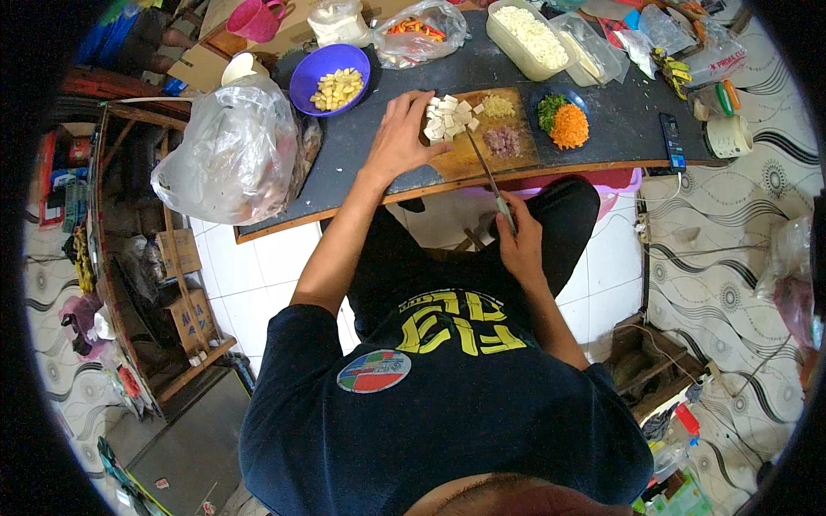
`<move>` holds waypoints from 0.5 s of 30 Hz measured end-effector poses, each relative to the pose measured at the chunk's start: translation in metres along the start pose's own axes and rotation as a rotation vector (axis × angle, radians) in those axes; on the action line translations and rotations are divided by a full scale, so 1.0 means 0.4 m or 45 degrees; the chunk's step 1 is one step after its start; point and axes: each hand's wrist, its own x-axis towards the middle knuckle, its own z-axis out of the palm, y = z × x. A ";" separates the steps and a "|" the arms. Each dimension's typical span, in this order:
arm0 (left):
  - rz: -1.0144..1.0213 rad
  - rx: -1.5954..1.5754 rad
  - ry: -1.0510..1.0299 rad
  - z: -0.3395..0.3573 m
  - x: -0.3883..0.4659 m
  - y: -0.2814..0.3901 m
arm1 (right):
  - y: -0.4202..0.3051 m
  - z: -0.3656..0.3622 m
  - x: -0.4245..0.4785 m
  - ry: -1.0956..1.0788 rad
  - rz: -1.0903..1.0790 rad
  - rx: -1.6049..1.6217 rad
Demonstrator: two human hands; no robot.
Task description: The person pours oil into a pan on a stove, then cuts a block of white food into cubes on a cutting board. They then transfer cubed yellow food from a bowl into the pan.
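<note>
My right hand (521, 242) grips the handle of a kitchen knife (485, 164), whose blade slants up over the front edge of a wooden cutting board (461, 164). The blade's tip is at the lower right of a heap of white cubes (446, 119), possibly tofu. My left hand (403, 135) is curved around the left side of this heap, thumb apart from the fingers; whether it touches the cubes is hard to see. Finely minced pale yellow food (499, 106), perhaps garlic, lies on the board above a chopped purplish pile (502, 142), perhaps shallot.
Left of the board stand a purple bowl (303, 87) of yellow cubes and a bulging plastic bag (229, 151). Rightward are a dark plate (537, 106) with diced orange and chopped green food, and a phone (672, 142). Behind are a plastic tub (495, 39) and a bag of peppers (419, 48).
</note>
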 end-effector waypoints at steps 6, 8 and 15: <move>0.041 -0.112 0.020 0.045 0.002 -0.027 | -0.003 -0.003 -0.007 -0.014 0.040 0.011; 0.122 0.008 0.012 0.064 0.022 -0.026 | 0.019 0.001 -0.011 0.018 -0.015 -0.002; 0.266 0.283 -0.019 0.136 0.128 0.019 | 0.011 -0.014 -0.019 0.046 0.092 0.018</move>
